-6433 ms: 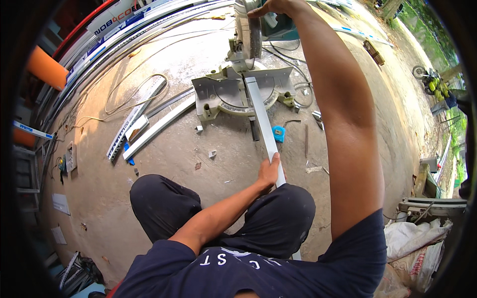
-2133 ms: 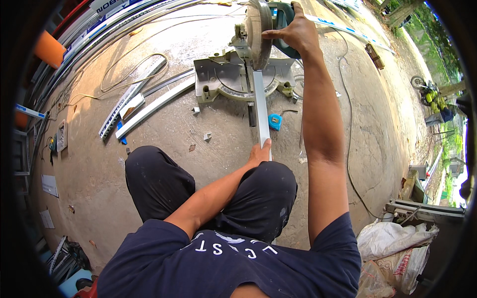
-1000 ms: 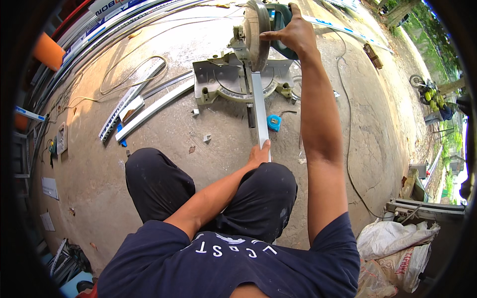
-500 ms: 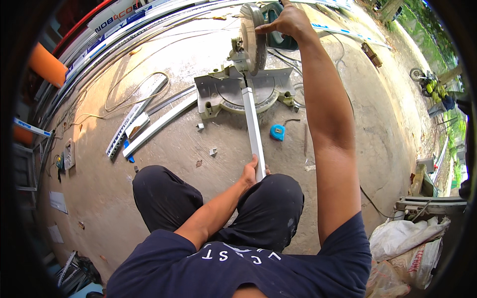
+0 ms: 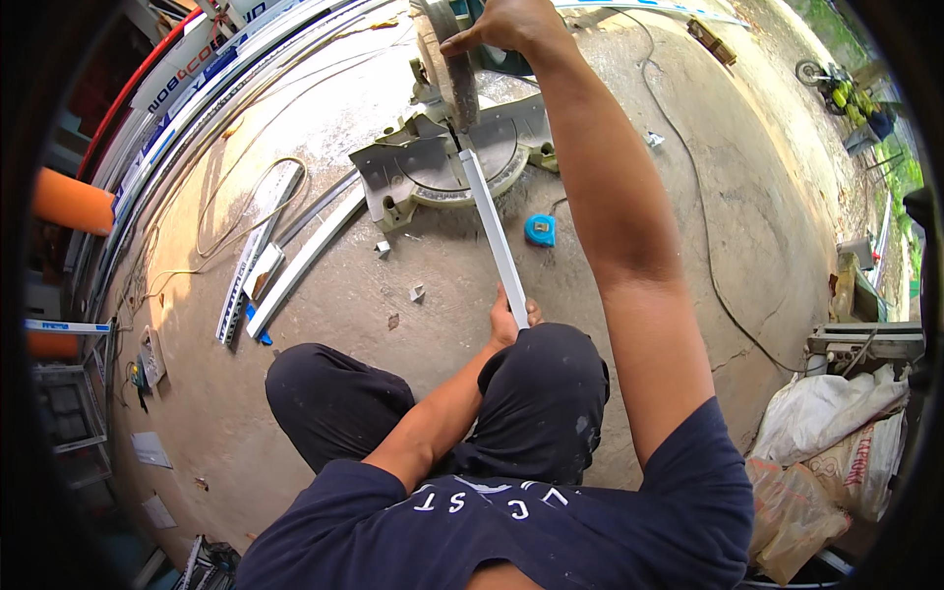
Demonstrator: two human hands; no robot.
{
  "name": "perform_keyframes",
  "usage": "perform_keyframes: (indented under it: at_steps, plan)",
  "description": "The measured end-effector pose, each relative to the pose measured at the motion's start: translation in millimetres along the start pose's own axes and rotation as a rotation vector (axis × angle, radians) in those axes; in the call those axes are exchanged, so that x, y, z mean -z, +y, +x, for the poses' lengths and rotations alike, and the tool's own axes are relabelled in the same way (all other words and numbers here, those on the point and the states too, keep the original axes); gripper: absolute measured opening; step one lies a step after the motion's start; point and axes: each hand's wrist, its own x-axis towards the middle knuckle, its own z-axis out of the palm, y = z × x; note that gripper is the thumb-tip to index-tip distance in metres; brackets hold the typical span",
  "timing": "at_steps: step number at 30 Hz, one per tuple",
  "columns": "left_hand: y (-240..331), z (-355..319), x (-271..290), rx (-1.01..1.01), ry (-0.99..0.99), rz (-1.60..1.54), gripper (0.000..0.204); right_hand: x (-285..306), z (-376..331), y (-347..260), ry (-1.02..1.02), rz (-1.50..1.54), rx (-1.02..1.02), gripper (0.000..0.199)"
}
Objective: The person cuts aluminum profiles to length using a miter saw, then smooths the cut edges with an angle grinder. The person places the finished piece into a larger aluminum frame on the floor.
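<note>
My left hand (image 5: pixel 511 317) is closed around the near end of a long white metal bar (image 5: pixel 494 234), close by my knee. The bar's far end rests on the mitre saw base (image 5: pixel 391 179), just in front of the round saw blade and guard (image 5: pixel 449 74). At the top of the view, my right hand (image 5: pixel 509 25) is wrapped round the dark green saw handle, its thumb reaching toward the guard. The frame edge and my hand partly hide the handle. I cannot tell whether the blade touches the bar or is spinning.
A blue tape measure (image 5: pixel 540 230) lies right of the bar. Small metal offcuts (image 5: pixel 417 293) dot the floor. Metal profiles (image 5: pixel 305 258) and a looped cable (image 5: pixel 204 221) lie to the left. White sacks (image 5: pixel 831 418) are piled at lower right; a motorbike (image 5: pixel 848 93) stands far right.
The view has swung, so the saw, bar and tape measure sit farther left and higher in the picture. Both hands keep their holds; no clear movement of the saw head shows.
</note>
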Motion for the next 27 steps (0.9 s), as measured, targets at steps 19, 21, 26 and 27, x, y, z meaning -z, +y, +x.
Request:
perform_keyframes:
  at_steps: [19,21,26,27]
  plan:
    - [-5,-9,-32,-0.271,0.382,0.206,0.062,-1,-43,3,0.031,0.166,-0.027,0.115]
    - [-5,-6,-29,-0.278,0.377,0.223,0.063,-5,-43,4,0.055,0.134,-0.003,0.115]
    - [-7,0,-23,-0.294,0.394,0.231,0.07,-15,-35,8,0.041,0.025,-0.051,0.135]
    - [-7,-1,-24,-0.303,0.371,0.232,0.07,-17,-35,10,0.069,0.06,-0.002,0.138]
